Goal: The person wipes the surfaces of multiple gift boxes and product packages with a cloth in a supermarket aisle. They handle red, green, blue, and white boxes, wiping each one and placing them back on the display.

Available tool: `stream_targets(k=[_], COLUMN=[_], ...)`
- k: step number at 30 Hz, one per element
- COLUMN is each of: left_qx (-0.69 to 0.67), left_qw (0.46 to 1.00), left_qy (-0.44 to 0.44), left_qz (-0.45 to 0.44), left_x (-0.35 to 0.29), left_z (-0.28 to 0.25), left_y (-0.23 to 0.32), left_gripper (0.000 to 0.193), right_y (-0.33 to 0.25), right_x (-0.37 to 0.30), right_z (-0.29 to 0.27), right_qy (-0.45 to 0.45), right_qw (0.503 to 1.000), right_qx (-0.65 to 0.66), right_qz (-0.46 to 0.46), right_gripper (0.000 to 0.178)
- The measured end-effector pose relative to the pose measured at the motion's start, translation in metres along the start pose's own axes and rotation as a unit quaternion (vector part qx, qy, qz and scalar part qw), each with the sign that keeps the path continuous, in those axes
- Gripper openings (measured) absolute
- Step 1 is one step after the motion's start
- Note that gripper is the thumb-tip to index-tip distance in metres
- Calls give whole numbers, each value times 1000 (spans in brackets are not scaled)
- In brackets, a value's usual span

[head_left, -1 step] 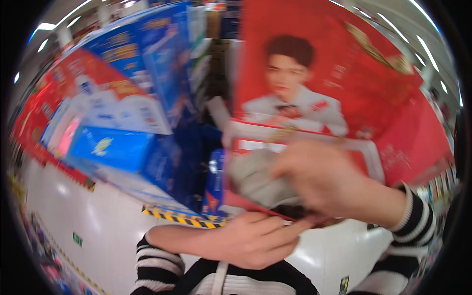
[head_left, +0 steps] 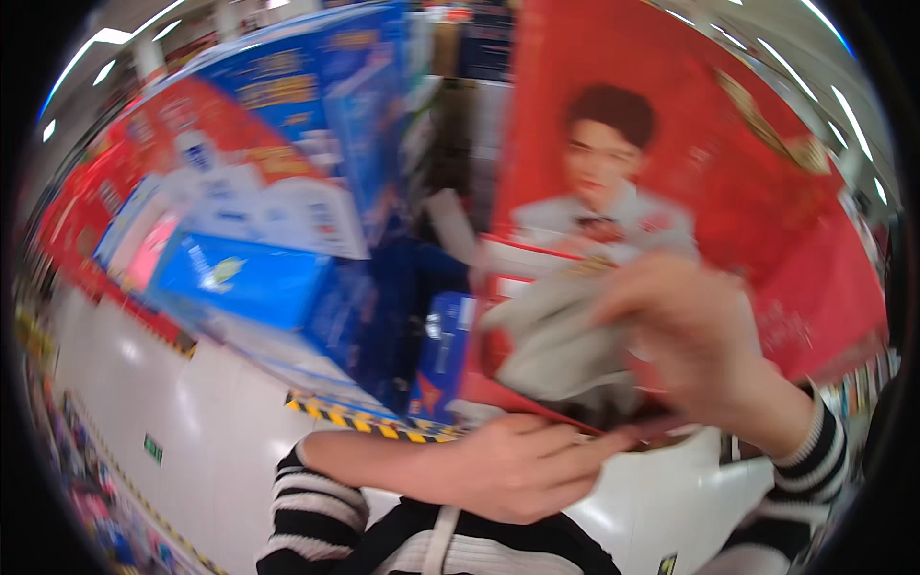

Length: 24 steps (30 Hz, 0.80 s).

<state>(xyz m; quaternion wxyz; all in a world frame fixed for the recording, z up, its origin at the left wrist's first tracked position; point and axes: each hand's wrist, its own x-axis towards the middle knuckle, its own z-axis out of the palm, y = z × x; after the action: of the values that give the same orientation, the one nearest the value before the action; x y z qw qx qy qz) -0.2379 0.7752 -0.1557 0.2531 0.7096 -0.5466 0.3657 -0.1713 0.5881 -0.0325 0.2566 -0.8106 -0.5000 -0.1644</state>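
The cloth (head_left: 551, 345) is plain beige-grey. Above it, the display board (head_left: 728, 196) is bright red with a gold band (head_left: 767, 123). Left of the cloth, the carton (head_left: 254, 283) is bright blue with a white and yellow-green mark. Up and left from the cloth, a printed panel (head_left: 264, 96) mixes blue, red and white. Below left of it, tape (head_left: 355, 414) shows black and yellow stripes on a white floor (head_left: 230, 422); lower, to either side, the sleeves (head_left: 316, 498) are banded black and off-white.

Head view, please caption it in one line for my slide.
Right hand at a crumpled grey item before a red display panel, left hand below, blue box to the left.
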Motion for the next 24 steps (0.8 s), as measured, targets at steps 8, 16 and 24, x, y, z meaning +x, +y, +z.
stream_targets(k=[8, 16, 24], left_qx=[-43, -68, -35], left_qw=[997, 995, 995], left_qy=[65, 71, 92], left_qz=[28, 2, -12], left_x=[-1, -7, -1], left_z=[22, 23, 10], left_y=[-11, -13, -16], left_gripper=[25, 18, 11], right_y=[-27, 7, 66], right_x=[-1, -1, -64], right_z=[-26, 30, -17], right_qy=[-110, -279, -262], right_qw=[988, 955, 934], right_qx=[-87, -33, -163], right_qz=[62, 95, 180], right_gripper=[34, 54, 32])
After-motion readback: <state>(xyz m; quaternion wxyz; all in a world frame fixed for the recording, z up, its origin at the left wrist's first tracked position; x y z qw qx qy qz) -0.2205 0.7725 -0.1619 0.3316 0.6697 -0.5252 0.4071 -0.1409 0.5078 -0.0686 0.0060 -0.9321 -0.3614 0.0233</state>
